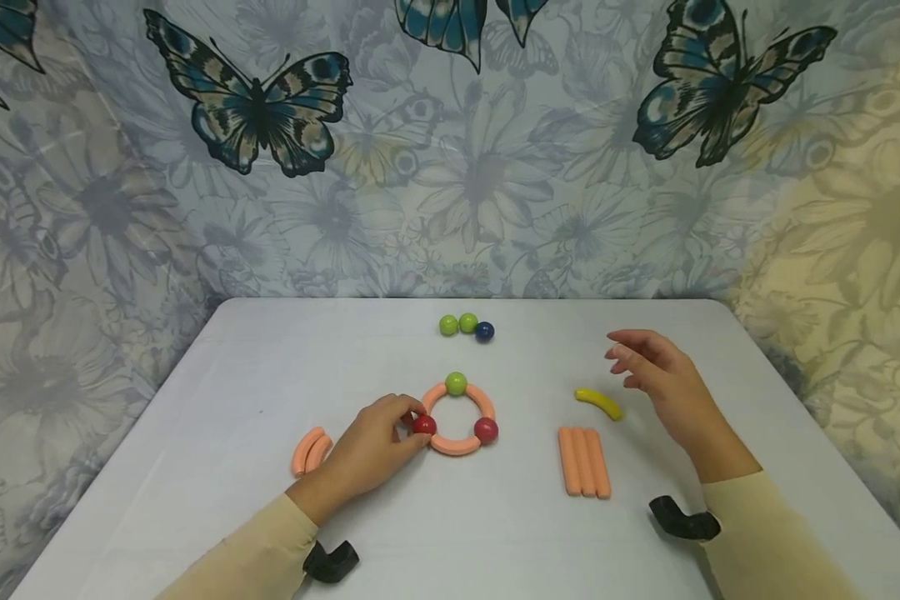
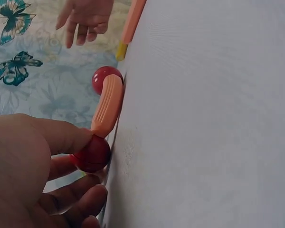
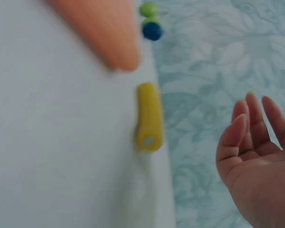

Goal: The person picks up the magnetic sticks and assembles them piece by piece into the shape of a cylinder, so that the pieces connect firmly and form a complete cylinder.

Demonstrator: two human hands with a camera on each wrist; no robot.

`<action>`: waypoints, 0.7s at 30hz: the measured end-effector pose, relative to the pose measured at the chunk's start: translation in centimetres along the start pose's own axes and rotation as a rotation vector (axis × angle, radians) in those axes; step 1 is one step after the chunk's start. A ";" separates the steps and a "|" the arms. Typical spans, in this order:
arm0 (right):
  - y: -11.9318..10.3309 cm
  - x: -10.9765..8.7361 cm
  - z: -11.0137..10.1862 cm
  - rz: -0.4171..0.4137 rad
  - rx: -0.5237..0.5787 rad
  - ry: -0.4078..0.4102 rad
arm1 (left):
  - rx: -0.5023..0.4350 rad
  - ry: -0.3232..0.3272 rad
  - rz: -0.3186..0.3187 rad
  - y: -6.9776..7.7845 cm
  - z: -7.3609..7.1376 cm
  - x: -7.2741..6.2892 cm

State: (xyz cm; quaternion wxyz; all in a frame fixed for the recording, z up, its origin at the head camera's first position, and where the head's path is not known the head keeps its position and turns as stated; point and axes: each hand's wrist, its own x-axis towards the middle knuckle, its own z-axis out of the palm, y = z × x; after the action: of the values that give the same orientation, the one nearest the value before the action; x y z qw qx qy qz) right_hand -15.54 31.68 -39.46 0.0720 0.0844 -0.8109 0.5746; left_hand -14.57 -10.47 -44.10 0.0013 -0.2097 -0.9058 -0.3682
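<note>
L hand [image 1: 375,442] pinches red ball [image 1: 424,425] at left of ring [image 1: 456,447]; R hand [image 1: 663,383] empty. Ball prob. light, stiff, slick; grip sides.

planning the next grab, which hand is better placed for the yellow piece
Likely the right hand: it hovers empty near the yellow piece, while the left hand pinches a red ball.

No text, label, brand, number or sign can be read in any of the three views.
</note>
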 end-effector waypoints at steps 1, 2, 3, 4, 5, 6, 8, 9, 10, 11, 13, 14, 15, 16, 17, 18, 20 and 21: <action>0.5 -0.3 -0.2 0.013 0.011 -0.003 | -0.004 0.004 0.004 -0.1 0.1 0.0; 1.0 -0.7 -0.4 0.021 0.039 -0.014 | -0.014 0.007 0.005 -0.2 0.1 0.0; 1.4 -1.1 -0.6 0.026 0.077 -0.029 | -0.024 0.009 0.004 -0.3 0.2 0.0; 2.0 -1.5 -0.9 0.028 0.124 -0.045 | -0.032 0.011 0.004 -0.5 0.2 0.0; 2.4 -1.8 -1.1 0.028 0.172 -0.063 | -0.042 0.010 0.003 -0.7 0.2 0.1; 2.9 -2.2 -1.3 0.029 0.220 -0.087 | -0.051 0.010 0.003 -0.9 0.2 0.1; 3.7 -2.9 -1.7 0.039 0.306 -0.138 | -0.070 0.009 0.003 -1.2 0.3 0.1; 4.0 -3.2 -1.8 0.046 0.329 -0.162 | -0.077 0.009 0.002 -1.3 0.3 0.1; 4.3 -3.4 -1.8 0.053 0.327 -0.182 | -0.084 0.011 0.004 -1.4 0.3 0.0; 4.5 -3.6 -1.8 0.060 0.305 -0.201 | -0.089 0.015 0.007 -1.6 0.3 0.0; 4.7 -3.8 -1.8 0.074 0.248 -0.230 | -0.095 0.023 0.014 -1.8 0.3 0.0; 4.7 -3.9 -1.7 0.079 0.213 -0.242 | -0.098 0.026 0.017 -1.9 0.3 0.0; 4.7 -4.0 -1.7 0.082 0.172 -0.255 | -0.100 0.027 0.021 -2.0 0.4 0.1; 4.7 -4.1 -1.6 0.082 0.129 -0.266 | -0.102 0.027 0.026 -2.1 0.4 0.1; 4.6 -4.2 -1.6 0.077 0.099 -0.278 | -0.103 0.024 0.028 -2.1 0.4 0.1; 4.5 -4.2 -1.5 0.075 0.079 -0.291 | -0.105 0.022 0.028 -2.2 0.5 0.2; 4.4 -4.3 -1.2 0.061 0.040 -0.327 | -0.104 0.016 0.025 -2.1 0.5 0.2; 4.4 -4.3 -1.1 0.044 0.011 -0.347 | -0.102 0.017 0.022 -2.1 0.5 0.2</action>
State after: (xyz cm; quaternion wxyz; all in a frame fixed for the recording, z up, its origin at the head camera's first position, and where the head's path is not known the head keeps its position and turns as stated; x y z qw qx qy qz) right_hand -12.29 34.35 -44.07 -0.0820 0.1651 -0.8095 0.5574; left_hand -15.49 -11.40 -45.88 0.0023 -0.2165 -0.8834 -0.4155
